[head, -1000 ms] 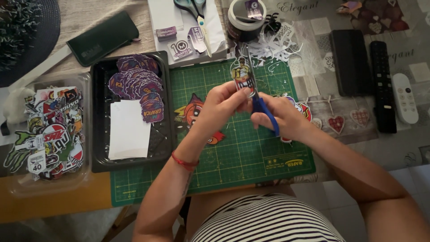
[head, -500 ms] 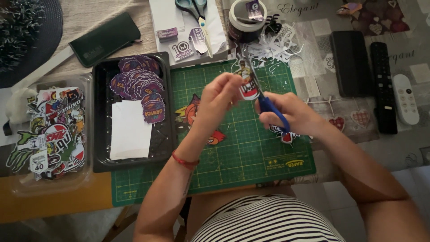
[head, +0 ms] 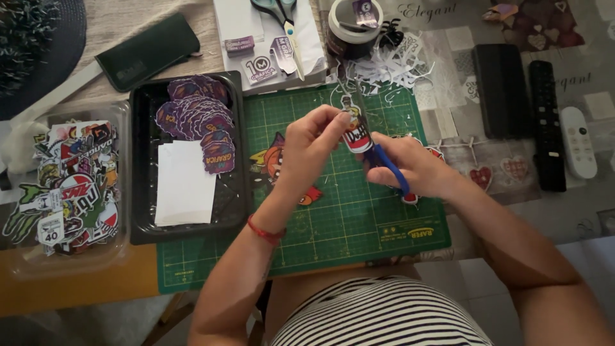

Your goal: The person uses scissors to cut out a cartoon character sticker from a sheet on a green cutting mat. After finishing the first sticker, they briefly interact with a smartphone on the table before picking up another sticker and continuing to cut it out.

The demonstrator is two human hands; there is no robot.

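Observation:
My left hand (head: 314, 144) pinches a small bottle-shaped sticker (head: 354, 131) between thumb and fingers, held above the green cutting mat (head: 346, 218). My right hand (head: 413, 166) grips blue-handled scissors (head: 384, 160), whose blades reach up along the sticker's right edge. An orange and red cartoon sticker (head: 275, 160) lies flat on the mat under my left wrist. A red cord sits around my left wrist.
A black tray (head: 234, 211) at the left holds purple stickers and white paper. A clear tray of mixed stickers (head: 64, 186) is further left. White paper scraps (head: 397, 64), a tape roll, second scissors (head: 282, 13), a black case and two remotes (head: 564, 128) lie behind and right.
Both hands have shifted slightly with the sticker, which has turned a little in my left fingers while the scissors work along its edge.

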